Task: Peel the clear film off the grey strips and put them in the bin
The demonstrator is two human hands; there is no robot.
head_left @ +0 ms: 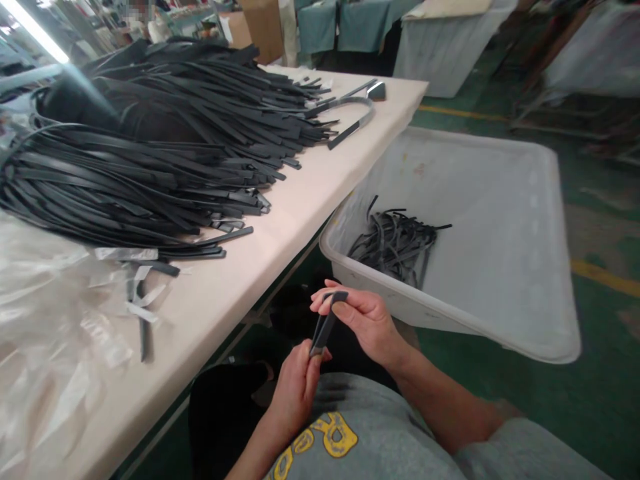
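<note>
Between my two hands is a dark grey strap (327,327), folded over into a narrow loop and held above my lap. My left hand (297,380) is closed round its lower end, thumb pressed against it. At the upper bend, my right hand (367,323) pinches the strap between thumb and fingers. Large piles of similar dark straps (130,173) cover the far left part of the pale table (280,233). More thin dark strips (395,243) lie tangled inside the white plastic bin (500,220) to my right.
Clear plastic wrapping (50,313) covers the table's near left. A grey curved strap (367,110) lies by the far corner. Cardboard boxes (263,30) and a cloth-topped bin (440,50) stand behind. A person (155,23) is in the far background.
</note>
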